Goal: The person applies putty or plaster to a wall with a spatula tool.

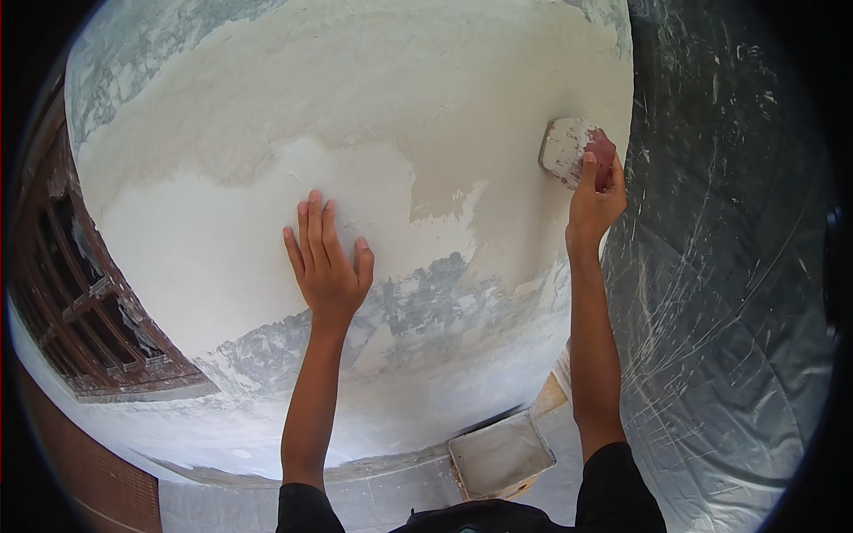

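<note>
The right hand is grasping the scraper at the right side of the wall; the left hand, its grip empty and spread, is facing mid-wall; pale plaster is seemingly covering most, while grey patches above and below are awaiting coating

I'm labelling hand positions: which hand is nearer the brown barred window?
Left. The left hand is spread over the wall, to the right of the window; the right hand, gripping a scraper, is farther off, by the wall's opposite edge.
</note>
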A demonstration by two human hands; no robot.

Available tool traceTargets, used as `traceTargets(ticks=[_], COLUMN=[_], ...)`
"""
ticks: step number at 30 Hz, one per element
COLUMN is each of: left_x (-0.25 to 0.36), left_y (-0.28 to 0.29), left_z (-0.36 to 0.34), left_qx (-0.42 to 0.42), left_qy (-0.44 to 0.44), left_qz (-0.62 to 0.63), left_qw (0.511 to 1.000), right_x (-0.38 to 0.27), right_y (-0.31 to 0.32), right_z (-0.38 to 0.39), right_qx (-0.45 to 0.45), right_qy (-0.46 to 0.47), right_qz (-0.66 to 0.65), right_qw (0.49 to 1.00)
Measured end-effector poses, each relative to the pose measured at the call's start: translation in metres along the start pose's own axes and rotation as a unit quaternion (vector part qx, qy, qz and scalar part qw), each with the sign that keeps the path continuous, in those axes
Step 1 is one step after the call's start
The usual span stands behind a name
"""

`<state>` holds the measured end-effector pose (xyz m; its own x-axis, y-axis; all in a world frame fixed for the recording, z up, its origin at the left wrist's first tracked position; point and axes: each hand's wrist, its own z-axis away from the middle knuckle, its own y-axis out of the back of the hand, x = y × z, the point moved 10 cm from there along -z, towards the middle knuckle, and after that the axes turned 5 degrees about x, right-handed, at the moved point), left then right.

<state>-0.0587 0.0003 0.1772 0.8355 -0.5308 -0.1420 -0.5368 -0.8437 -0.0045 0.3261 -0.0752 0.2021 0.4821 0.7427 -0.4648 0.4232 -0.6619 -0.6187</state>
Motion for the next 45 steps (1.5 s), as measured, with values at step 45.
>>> traceTargets(ticks=[45], left_x=[0.001], left_y=[0.001], left_z=[0.001], left_qx=[0.009], left_qy=[-0.002], left_qz=[-0.024], left_qw=[1.0], right_x=[0.017], right_y=[-0.038], right_z=[0.054], right_qx=[-0.204], right_qy=[-0.022], right_qz=[0.067], right_qw=[0.976])
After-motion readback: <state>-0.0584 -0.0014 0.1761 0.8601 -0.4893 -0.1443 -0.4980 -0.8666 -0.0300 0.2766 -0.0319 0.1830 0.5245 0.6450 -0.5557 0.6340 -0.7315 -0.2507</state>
